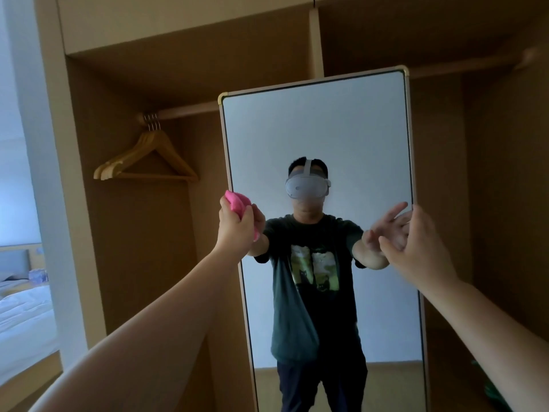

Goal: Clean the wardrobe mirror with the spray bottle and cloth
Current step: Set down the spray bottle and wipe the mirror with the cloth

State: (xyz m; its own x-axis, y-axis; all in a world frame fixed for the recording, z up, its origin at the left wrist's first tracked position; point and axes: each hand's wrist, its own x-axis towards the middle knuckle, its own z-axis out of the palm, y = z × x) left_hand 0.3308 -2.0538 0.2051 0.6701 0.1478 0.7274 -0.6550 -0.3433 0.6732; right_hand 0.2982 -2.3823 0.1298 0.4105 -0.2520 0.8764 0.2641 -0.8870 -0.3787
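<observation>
A tall mirror (320, 129) in a pale frame with gold corners stands inside an open wooden wardrobe. My left hand (234, 226) grips a bunched pink cloth (237, 203) against the mirror's left edge, about halfway up. My right hand (416, 242) is raised at the mirror's right edge with its fingers spread and straight, holding nothing. The glass reflects a person in a dark T-shirt wearing a headset, with both arms reaching forward. No spray bottle is in view.
Several wooden hangers (148, 162) hang from the wardrobe rail (190, 110) left of the mirror. A vertical wardrobe divider (316, 40) rises behind the mirror. A bed with white sheets (23, 316) shows at the far left past the wardrobe's side panel.
</observation>
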